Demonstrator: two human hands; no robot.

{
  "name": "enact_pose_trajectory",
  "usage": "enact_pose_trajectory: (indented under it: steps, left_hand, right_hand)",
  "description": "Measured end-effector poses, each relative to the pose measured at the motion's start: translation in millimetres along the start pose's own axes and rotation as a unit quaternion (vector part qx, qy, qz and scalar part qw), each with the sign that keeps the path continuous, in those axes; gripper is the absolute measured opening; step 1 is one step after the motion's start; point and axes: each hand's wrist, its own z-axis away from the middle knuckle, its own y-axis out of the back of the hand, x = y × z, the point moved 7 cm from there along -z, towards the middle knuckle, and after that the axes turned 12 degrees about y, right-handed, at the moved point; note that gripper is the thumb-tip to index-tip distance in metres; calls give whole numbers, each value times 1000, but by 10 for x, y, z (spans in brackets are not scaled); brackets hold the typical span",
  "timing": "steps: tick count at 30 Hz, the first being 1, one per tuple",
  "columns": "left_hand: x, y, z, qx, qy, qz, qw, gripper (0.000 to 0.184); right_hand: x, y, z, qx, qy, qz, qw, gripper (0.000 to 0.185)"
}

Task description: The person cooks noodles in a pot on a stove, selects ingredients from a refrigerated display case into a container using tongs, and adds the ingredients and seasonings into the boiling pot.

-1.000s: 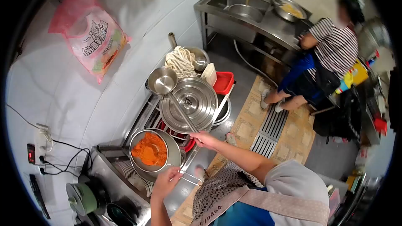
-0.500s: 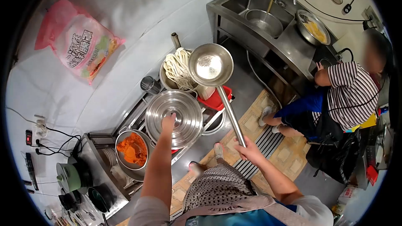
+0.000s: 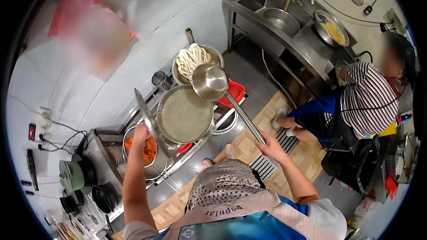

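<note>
My left hand [image 3: 141,134] grips a metal pot lid [image 3: 146,110], tilted on edge left of a large pot [image 3: 161,129]. Cloudy greyish liquid [image 3: 186,114] fills the uncovered pot. My right hand [image 3: 272,148] is closed round the long handle of a steel ladle [image 3: 209,82]. The ladle's bowl hangs over the pot's far right edge, partly in front of a pan [image 3: 216,54] holding thick white strands [image 3: 191,60]. Below my left hand, partly covered by it and the lid, a pot holds orange-red food [image 3: 149,151].
A red basin [image 3: 238,93] sits right of the large pot. A metal cup [image 3: 161,80] stands by the wall. Against the far wall is a sink [image 3: 253,2] with a pot [image 3: 280,22] in it. A person in a striped shirt [image 3: 369,98] works at the right counter.
My left hand has lifted the lid off the large pot and moved it left, tilting it and exposing the liquid. The ladle's bowl has shifted slightly left and down.
</note>
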Motion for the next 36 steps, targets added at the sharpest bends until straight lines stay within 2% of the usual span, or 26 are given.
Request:
enact_pose_trajectory:
  steps: [1, 3, 5, 7, 8, 11, 15, 18, 21, 22, 26, 28, 29, 33, 36]
  left_hand:
    - [50, 192, 184, -12, -67, -53, 996, 20]
    - [-9, 496, 482, -39, -133, 64, 988, 24]
    - [-77, 662, 844, -125, -126, 177, 968, 26]
    - [-283, 1025, 1116, 3, -101, 113, 988, 27]
    - [-176, 1019, 1531, 90, -89, 43, 991, 22]
    - [-654, 1391, 1851, 133, -17, 99, 986, 19]
    - [-1474, 1855, 2360, 207, 21, 29, 978, 22]
    - [-2038, 2031, 2751, 249, 31, 44, 967, 19]
    - [-2575, 2081, 3180, 310, 54, 62, 947, 19]
    - [-2731, 2080, 3308, 333, 62, 63, 939, 19]
    - [-3715, 2188, 3588, 373, 95, 204, 900, 18]
    - [-4135, 2187, 3776, 381, 114, 249, 883, 19]
    - [-4346, 2196, 3853, 416, 144, 263, 858, 18]
    - [-5279, 2227, 4087, 388, 101, 381, 833, 12]
    - [-5611, 2107, 4251, 406, 79, 447, 794, 9]
  right_hand:
    - [-106, -47, -87, 9, 37, 72, 997, 32]
    - [-176, -195, -239, 17, 113, 226, 967, 36]
    - [-166, -395, -429, 16, 189, 386, 903, 41]
    - [-170, -584, -584, 0, 166, 441, 882, 43]
    - [-171, -683, -646, -2, 158, 470, 868, 44]
    - [-144, -940, -744, -3, 159, 518, 840, 42]
    - [-66, -1196, -830, -21, 157, 539, 827, 44]
    - [-47, -1349, -872, -75, 118, 488, 861, 44]
    - [338, -1461, -1092, -111, 194, 303, 926, 39]
    - [295, -1499, -1005, -154, -25, 113, 981, 25]
    - [463, -1527, -974, -207, -195, -136, 949, 15]
    - [566, -1478, -916, -228, -229, -207, 924, 14]
    - [639, -1431, -907, -237, -245, -242, 908, 13]
    - [773, -1264, -707, -251, -238, -297, 890, 20]
    - [692, -1132, -580, -244, -193, -286, 907, 28]
